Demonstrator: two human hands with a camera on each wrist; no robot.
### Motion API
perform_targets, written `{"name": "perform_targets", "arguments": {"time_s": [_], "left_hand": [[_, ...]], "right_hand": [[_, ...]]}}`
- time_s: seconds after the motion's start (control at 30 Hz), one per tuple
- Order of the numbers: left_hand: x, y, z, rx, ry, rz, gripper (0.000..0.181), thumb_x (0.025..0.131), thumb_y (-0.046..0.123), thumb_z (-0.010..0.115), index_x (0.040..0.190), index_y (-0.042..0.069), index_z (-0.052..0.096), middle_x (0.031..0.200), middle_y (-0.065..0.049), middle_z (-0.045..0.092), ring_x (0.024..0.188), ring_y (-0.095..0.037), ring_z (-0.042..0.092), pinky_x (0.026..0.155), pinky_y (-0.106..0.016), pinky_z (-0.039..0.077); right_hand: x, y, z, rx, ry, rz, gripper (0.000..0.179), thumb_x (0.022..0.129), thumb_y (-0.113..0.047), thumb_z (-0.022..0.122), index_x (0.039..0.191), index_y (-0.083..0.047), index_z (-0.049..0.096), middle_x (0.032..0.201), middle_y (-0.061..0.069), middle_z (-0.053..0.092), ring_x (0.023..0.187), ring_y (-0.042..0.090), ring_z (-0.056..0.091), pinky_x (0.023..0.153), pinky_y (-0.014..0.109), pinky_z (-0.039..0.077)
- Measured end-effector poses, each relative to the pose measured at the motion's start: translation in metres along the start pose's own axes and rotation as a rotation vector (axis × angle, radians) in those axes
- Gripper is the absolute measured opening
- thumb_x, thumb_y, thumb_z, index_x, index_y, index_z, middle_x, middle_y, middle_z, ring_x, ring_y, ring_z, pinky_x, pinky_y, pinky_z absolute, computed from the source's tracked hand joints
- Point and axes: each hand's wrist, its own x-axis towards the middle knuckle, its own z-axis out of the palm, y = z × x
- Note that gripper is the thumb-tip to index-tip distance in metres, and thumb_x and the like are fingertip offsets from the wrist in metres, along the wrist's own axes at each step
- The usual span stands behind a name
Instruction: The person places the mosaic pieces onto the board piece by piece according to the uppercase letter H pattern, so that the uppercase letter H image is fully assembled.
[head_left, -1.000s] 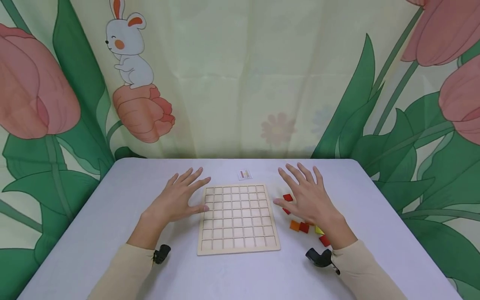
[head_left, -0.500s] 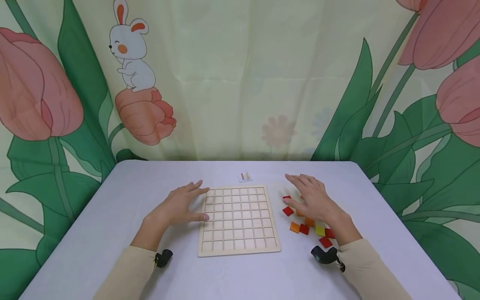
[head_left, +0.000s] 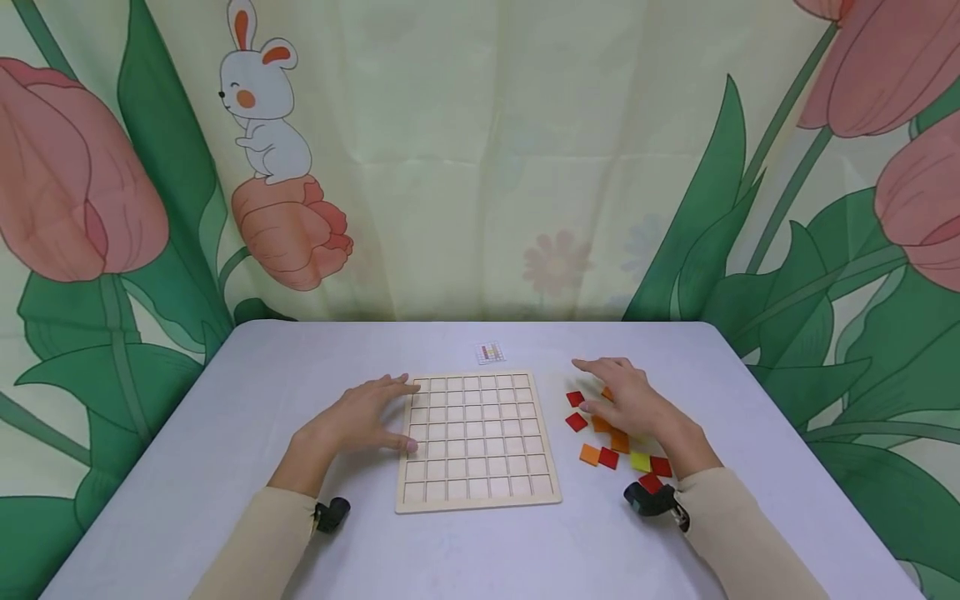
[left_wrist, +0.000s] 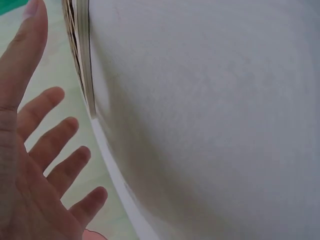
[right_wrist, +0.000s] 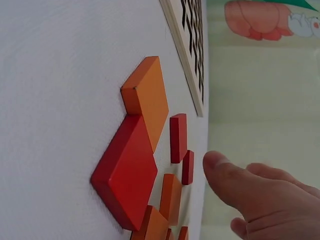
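Note:
A pale wooden grid board (head_left: 478, 437) lies flat on the white table. My left hand (head_left: 360, 417) is at the board's left edge, thumb and fingers spread apart with nothing between them; the left wrist view shows the same hand (left_wrist: 40, 185) with loosely extended fingers. Over the loose tiles on the right hovers my right hand (head_left: 633, 404), holding nothing. Around it lie a red tile (head_left: 576, 422), an orange tile (head_left: 589, 454) and a yellow tile (head_left: 640, 462), among several others. In the right wrist view a red tile (right_wrist: 130, 175) touches an orange tile (right_wrist: 150, 100). The hand hides some tiles.
A small printed card (head_left: 490, 352) with a coloured pattern lies behind the board. The white table (head_left: 465, 554) ends at a curtain (head_left: 450, 208) printed with tulips and a rabbit. A black camera (head_left: 651, 500) sits on the right wrist, and another camera (head_left: 332, 515) on the left.
Both hands have come down from a raised, widely spread pose. The left has lowered along the board's edge; the right has moved down and slightly right over the tiles, uncovering several.

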Motion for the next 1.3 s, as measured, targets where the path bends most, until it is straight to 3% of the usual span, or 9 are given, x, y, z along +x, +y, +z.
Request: {"name": "perform_targets", "arguments": {"time_s": [0.43,0.67,0.9,1.17,1.3], "left_hand": [[0.001,0.001,0.004,-0.078,-0.076,-0.051,0.113,0.056,0.055,0.097,0.151,0.022,0.048,0.160,-0.008,0.045,0.148,-0.035,0.040,0.118,-0.055,0.034],[0.006,-0.002,0.005,-0.073,-0.079,-0.047,0.111,0.056,0.053,0.098,0.151,0.024,0.048,0.161,-0.005,0.043,0.148,-0.031,0.040,0.119,-0.053,0.034],[0.016,-0.002,0.003,-0.059,-0.087,-0.009,0.106,0.055,0.055,0.097,0.145,0.022,0.052,0.161,-0.006,0.043,0.146,-0.034,0.042,0.118,-0.053,0.035],[0.016,-0.002,0.004,-0.056,-0.102,-0.037,0.096,0.057,0.056,0.096,0.139,0.027,0.054,0.165,0.001,0.036,0.145,-0.032,0.045,0.117,-0.051,0.037],[0.014,-0.003,0.004,-0.065,-0.106,-0.057,0.096,0.056,0.058,0.095,0.138,0.030,0.053,0.166,0.004,0.035,0.143,-0.031,0.046,0.115,-0.051,0.039]], "right_hand": [[0.006,-0.001,0.013,0.101,-0.072,0.060,0.065,0.092,-0.018,0.079,0.151,-0.019,0.051,0.139,0.006,0.061,0.137,0.035,0.039,0.108,0.062,0.038],[0.006,0.003,0.014,0.105,-0.082,0.070,0.059,0.093,-0.019,0.077,0.148,-0.019,0.054,0.128,0.002,0.066,0.133,0.032,0.042,0.108,0.061,0.040],[0.007,0.007,0.014,0.101,-0.070,0.024,0.046,0.094,-0.018,0.076,0.138,-0.015,0.063,0.118,0.001,0.065,0.123,0.030,0.047,0.106,0.061,0.037],[0.010,0.006,0.012,0.035,-0.074,0.021,0.032,0.096,-0.017,0.073,0.128,-0.014,0.069,0.121,0.004,0.065,0.120,0.030,0.048,0.104,0.060,0.039],[0.008,0.003,0.012,0.075,-0.063,0.033,0.031,0.097,-0.015,0.072,0.128,-0.013,0.069,0.124,0.007,0.064,0.122,0.031,0.047,0.106,0.061,0.038]]}}
